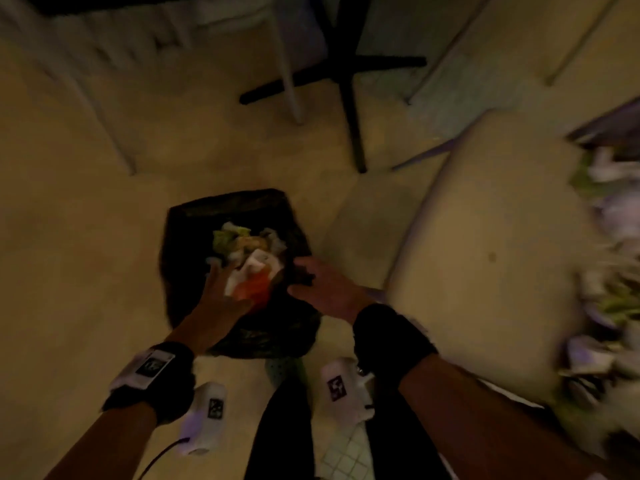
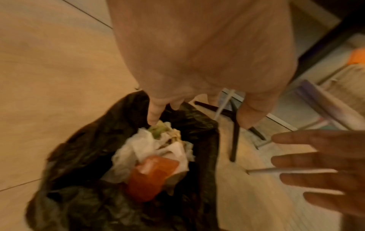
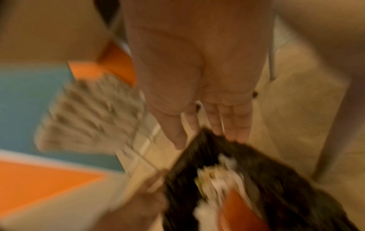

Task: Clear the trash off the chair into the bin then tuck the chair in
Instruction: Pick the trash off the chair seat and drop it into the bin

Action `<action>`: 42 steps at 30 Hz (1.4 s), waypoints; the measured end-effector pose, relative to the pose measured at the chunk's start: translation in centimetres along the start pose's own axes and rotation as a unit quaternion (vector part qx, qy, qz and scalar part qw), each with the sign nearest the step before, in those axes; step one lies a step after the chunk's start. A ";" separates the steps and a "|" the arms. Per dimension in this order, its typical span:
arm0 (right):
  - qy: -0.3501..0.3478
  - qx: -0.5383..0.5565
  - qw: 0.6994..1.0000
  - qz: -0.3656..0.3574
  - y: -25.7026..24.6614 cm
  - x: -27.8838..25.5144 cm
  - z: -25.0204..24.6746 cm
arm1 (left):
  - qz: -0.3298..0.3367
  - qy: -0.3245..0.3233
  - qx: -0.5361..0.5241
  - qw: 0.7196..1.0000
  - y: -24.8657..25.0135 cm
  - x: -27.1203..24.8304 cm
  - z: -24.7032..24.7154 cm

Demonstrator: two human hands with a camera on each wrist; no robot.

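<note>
The bin [image 1: 228, 199], lined with a black bag [image 2: 88, 140], stands on the floor in the middle of the head view. Crumpled white paper [image 2: 138, 146], an orange piece [image 2: 152, 176] and green scraps lie in it. My left hand [image 1: 221, 271] hovers over this trash with straight fingers and holds nothing. My right hand [image 1: 304, 275] is at the bin's right rim, fingers spread and empty; its fingertips [image 3: 231, 136] touch the bag's edge [image 3: 276, 171]. The chair's cream seat [image 1: 485, 254] is to the right, with blurred paper and green trash [image 1: 613, 237] along its far side.
A table's black cross base [image 1: 349, 74] and pale chair legs [image 1: 291, 81] stand beyond the bin. My dark trouser leg [image 1: 277, 427] is just below the bin. A fringed rug [image 3: 92, 115] with orange and teal patches lies nearby on the tiled floor.
</note>
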State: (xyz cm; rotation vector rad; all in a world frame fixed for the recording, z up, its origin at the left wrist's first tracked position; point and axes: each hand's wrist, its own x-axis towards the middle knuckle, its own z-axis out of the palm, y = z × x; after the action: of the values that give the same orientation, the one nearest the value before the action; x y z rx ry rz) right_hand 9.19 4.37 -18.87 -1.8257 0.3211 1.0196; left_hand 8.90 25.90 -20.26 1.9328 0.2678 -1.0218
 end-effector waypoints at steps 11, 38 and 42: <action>0.325 -0.098 0.917 0.209 15.9 -23.3 -22.8 | 0.190 -0.183 0.245 0.933 20.1 2.1 20.6; 0.394 0.313 0.853 0.139 30.0 -31.0 -30.4 | 0.208 -0.244 0.165 0.933 28.2 1.0 46.6; 0.394 0.422 0.814 0.064 26.9 -30.5 -29.7 | 0.159 -0.407 0.041 0.899 30.0 0.2 44.1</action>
State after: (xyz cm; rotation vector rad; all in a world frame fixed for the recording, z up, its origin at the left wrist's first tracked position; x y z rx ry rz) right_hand -10.99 -40.34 -7.57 -1.2829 1.2018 0.0500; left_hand 1.16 -26.37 -12.79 1.3898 -0.5548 -1.5152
